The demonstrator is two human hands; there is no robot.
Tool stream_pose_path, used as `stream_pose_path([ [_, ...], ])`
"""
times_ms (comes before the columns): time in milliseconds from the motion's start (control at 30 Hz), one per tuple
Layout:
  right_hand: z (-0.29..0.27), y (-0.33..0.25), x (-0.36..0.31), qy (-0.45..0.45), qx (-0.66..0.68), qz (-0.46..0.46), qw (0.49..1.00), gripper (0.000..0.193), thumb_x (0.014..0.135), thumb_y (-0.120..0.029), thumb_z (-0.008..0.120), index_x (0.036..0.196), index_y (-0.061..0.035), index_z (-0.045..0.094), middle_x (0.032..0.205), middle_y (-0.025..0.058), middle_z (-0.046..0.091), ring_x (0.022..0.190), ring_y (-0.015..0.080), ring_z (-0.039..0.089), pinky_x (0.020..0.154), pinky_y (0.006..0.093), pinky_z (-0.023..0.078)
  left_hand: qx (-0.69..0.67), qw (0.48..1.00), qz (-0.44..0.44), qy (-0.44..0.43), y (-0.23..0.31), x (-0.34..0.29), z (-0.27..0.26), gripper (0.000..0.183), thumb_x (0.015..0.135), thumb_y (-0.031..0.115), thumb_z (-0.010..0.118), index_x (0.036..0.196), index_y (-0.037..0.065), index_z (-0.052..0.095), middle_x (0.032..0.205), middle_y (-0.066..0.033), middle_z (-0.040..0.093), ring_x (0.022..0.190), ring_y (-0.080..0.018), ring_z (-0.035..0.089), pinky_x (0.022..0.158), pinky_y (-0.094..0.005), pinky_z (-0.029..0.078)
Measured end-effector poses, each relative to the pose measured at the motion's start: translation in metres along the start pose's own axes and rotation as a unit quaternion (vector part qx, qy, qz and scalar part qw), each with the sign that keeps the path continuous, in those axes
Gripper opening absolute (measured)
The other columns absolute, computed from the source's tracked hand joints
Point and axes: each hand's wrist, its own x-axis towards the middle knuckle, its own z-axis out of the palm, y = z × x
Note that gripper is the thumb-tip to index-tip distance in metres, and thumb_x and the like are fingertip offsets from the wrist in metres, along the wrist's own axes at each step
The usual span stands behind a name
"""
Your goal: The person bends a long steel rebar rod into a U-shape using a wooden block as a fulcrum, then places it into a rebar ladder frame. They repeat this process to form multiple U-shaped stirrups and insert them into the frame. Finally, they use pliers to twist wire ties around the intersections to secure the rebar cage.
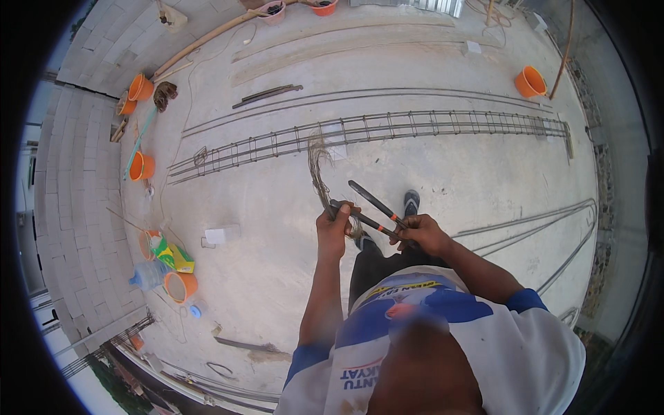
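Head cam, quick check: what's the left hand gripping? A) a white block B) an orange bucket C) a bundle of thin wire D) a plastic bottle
C: the left hand is closed around a bundle of thin wire that curls up from the fist, while the right hand holds the long-handled pincers beside it.

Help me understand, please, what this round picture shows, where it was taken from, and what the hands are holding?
There is no machine here: a head-worn wide camera looks down at a person's own two bare hands, and the lens bends the straight edges. The left hand grips a bundle of thin wire. The right hand holds a long-handled cutter, its handles spread apart. Below is a concrete floor with a long rebar cage, loose bars, orange buckets and a block wall at the left.
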Motion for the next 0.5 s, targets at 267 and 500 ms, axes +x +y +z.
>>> stream_pose_path([
  [267, -0.08, 0.02, -0.051, 0.164, 0.295, -0.11, 0.935, 0.036, 0.089, -0.017, 0.059, 0.114, 0.0082, 0.054, 0.106, 0.0176, 0.061, 0.095, 0.0253, 0.062, 0.08, 0.035, 0.053, 0.06, 0.99, 0.001, -0.127, -0.001, 0.017, 0.1, 0.031, 0.089, 0.027, 0.061, 0.1, -0.001, 0.06, 0.09, -0.0134, 0.067, 0.059, -0.0105, 0.056, 0.052, -0.0224, 0.042],
  [500, -0.223, 0.077, -0.076, 0.229, 0.473, -0.094, 0.845, 0.022, 0.087, -0.003, 0.06, 0.105, -0.0044, 0.047, 0.095, 0.0184, 0.062, 0.085, 0.026, 0.066, 0.074, 0.0363, 0.056, 0.239, 0.939, -0.019, -0.246, -0.011, 0.026, 0.27, 0.023, 0.092, 0.017, 0.056, 0.103, -0.001, 0.063, 0.078, -0.0058, 0.065, 0.068, -0.0094, 0.056, 0.059, -0.0238, 0.042],
])
